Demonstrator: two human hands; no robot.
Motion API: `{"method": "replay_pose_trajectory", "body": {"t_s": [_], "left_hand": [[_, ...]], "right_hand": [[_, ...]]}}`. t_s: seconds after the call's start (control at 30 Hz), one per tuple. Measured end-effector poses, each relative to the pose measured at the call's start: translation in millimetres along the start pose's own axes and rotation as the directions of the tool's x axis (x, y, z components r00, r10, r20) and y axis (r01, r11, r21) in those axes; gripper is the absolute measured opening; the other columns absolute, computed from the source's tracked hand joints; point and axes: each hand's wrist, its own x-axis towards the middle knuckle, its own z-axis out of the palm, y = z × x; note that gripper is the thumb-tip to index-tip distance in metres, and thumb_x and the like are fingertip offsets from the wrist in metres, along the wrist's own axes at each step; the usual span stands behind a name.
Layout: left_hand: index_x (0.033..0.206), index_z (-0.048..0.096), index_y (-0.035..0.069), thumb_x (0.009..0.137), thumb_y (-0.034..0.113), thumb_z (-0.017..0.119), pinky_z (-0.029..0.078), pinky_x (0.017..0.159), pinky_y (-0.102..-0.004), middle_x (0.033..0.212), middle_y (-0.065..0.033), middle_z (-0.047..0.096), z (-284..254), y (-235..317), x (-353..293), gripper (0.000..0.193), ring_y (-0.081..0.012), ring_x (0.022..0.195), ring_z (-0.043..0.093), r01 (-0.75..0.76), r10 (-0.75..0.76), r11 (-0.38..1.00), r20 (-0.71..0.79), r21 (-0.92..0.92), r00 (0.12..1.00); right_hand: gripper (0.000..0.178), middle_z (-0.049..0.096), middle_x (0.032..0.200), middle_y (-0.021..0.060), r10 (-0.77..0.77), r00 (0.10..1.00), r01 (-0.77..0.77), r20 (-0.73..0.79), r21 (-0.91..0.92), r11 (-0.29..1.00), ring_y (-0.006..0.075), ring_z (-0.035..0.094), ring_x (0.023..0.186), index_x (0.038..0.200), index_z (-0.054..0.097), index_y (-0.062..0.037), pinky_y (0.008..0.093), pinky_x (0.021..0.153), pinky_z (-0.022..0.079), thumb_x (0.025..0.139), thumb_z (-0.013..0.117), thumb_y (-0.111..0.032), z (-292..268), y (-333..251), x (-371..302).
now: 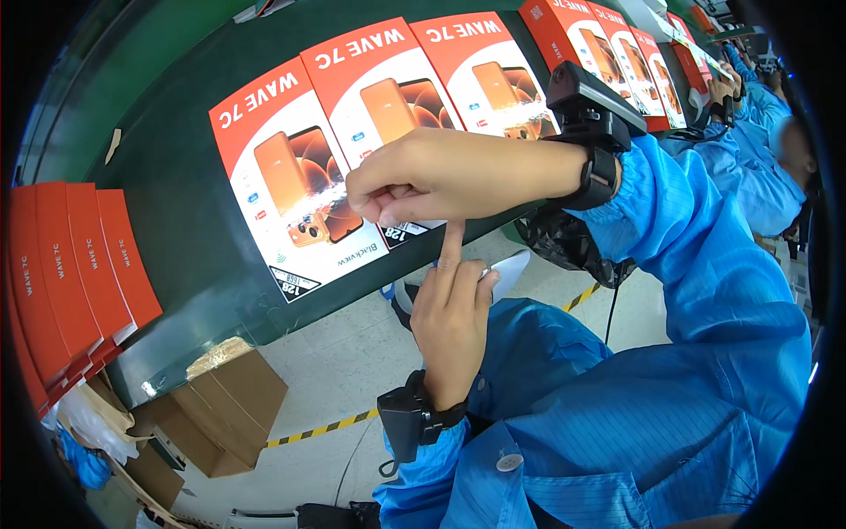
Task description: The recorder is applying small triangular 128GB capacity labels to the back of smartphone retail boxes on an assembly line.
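My right hand [405, 181] reaches across from the right, above the front edge of the middle phone box [370, 53]. Its fingers are curled in with the thumb against them, and whatever they may hold is hidden. Below it is my left hand [451, 317], back upward, its index finger stretched up to the underside of the right hand. The left hand's other fingers are bent toward the thumb; what they may hold is too small to name. Flat beside my hands lie a left phone box [242, 145] and a right phone box [463, 44], all red and white with orange phone pictures.
The dark green table [176, 229] carries a stack of red boxes [62, 273] at left and more upright boxes [564, 44] at right. Below its edge stands an open cardboard carton [220, 410]. A black bag [573, 242] hangs at right. A co-worker in blue [740, 159] sits far right.
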Motion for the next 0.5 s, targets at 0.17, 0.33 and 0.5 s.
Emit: {"method": "replay_pose_trajectory", "body": {"t_s": [0.17,0.33,0.5], "left_hand": [[0.072,0.050,0.001,0.075,0.011,0.056,0.044,0.066,-0.0309,0.116,-0.0193,0.045,1,0,-2,0.011,-0.0291,0.082,0.056,0.002,-0.002,1.000,0.007,0.020,1.000],[0.073,0.051,0.001,0.075,0.011,0.056,0.044,0.067,-0.0310,0.116,-0.0201,0.045,5,-1,-1,0.011,-0.0296,0.084,0.056,-0.014,0.014,1.000,0.010,0.026,1.000],[0.073,0.051,0.001,0.075,0.011,0.056,0.044,0.066,-0.0309,0.115,-0.0202,0.045,4,-1,-3,0.011,-0.0295,0.083,0.057,-0.012,0.012,0.999,0.010,0.034,1.000]], "right_hand": [[0.010,0.049,0.072,0.0085,-0.001,0.999,0.000,-0.049,-0.014,1.000,0.0195,0.048,0.065,0.081,0.050,-0.0012,0.0294,0.060,0.039,0.075,0.053,-0.009,3,-3,-2],[0.009,0.049,0.072,0.0088,0.006,1.000,-0.009,-0.026,-0.086,0.996,0.0210,0.048,0.066,0.081,0.049,-0.0010,0.0301,0.060,0.039,0.075,0.051,-0.008,3,3,-5],[0.007,0.045,0.058,0.0093,-0.119,0.984,0.117,-0.129,-0.027,0.993,0.0218,0.044,0.054,0.070,0.046,-0.0010,0.0313,0.053,0.036,0.072,0.047,-0.008,8,8,-4]]}}
